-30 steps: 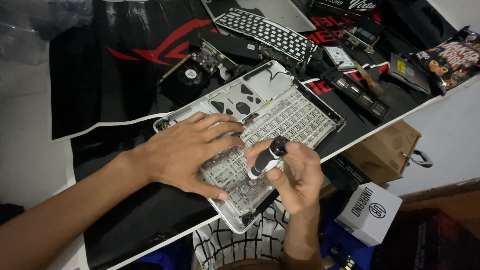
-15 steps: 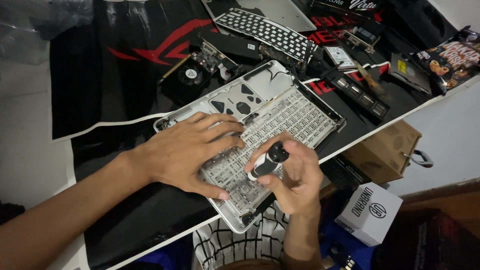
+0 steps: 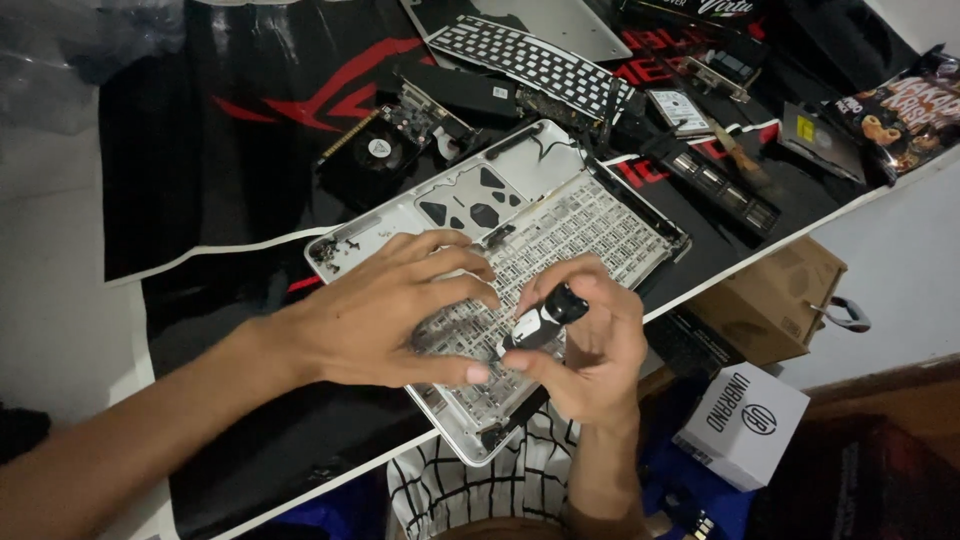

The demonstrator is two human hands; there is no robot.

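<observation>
Right hand [image 3: 590, 350] has its grip clamped on a short black-and-silver screwdriver [image 3: 540, 322], long axis tilted, tip down-left of the grip onto the underside of the open silver laptop case [image 3: 470, 205]; left hand [image 3: 390, 315] lies flat with fingers spread, pinning the case just left of that grip, holding nothing. Right hand is the nearer one to the tool tip. Well to the right of the grip: brown cardboard box [image 3: 775, 300], white cube box [image 3: 745, 425] with black print below it, dark snack bag [image 3: 905, 110] far up-right on the surface [image 3: 60, 260].

Dim warm light, soft focus, mild grain
</observation>
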